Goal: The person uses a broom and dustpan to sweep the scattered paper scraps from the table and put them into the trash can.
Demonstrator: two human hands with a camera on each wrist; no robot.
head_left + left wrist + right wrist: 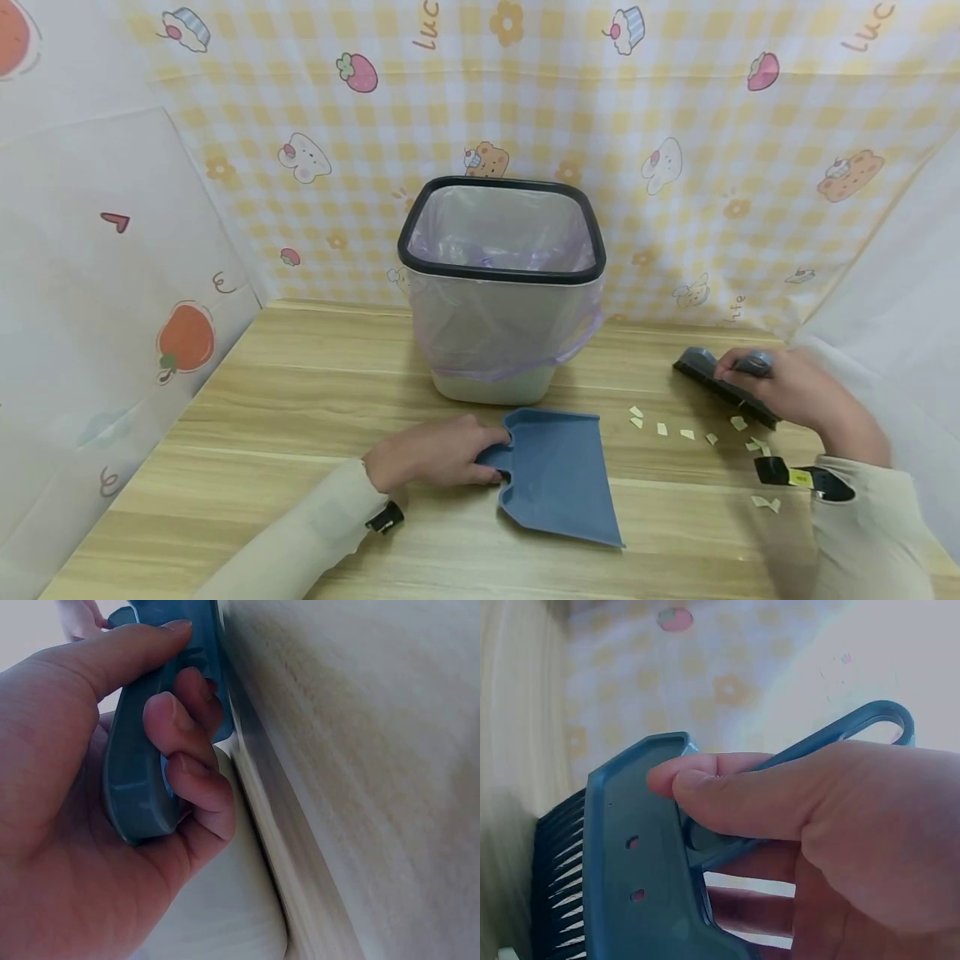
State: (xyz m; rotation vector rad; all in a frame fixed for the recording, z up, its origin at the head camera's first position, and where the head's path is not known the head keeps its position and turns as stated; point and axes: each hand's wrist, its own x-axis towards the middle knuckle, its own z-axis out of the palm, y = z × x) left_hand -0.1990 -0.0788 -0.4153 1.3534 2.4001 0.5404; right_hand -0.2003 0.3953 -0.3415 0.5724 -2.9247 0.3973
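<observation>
Nearest the head cam, the lower part of the view is crossed by two pale sleeves, L sleeve (307, 533) at lower left & R sleeve (870, 533) at lower right. A dark strap (386, 518) is worn at the L wrist, a black band (832, 483) w/ yellow label (801, 477) at the R.

A blue-grey dustpan (562, 475) is held on the wood-grain tabletop (300, 375) by the L hand (442, 450). Its handle (133, 772) is gripped firmly: fingers curled round it, thumb laid along it, as seen in the L wrist view. The pan's wide edge is turned to the right.

A similar-coloured brush (651, 859) is gripped by the R hand (806, 396), well apart from the pan. Its looped handle (821, 742) is pinched btwn thumb & fingers close to the brush head. The dark bristles (546, 885) are turned toward the tabletop; whether contact is made can't be told. In the head view the brush is set at a slant.

Small pale-yellow scraps (662, 429) are strewn btwn pan & brush in a loose line, w/ a few more below the brush, nr the R wrist.

Just behind the pan, a white bin (491, 388) w/ black rim (495, 273) is stood upright, lined w/ a clear bag (487, 333); a purple band (577, 343) is hung round its outside. The bkgd is filled by a yellow check cloth (712, 100), printed w/ strawberries, flowers etc.
</observation>
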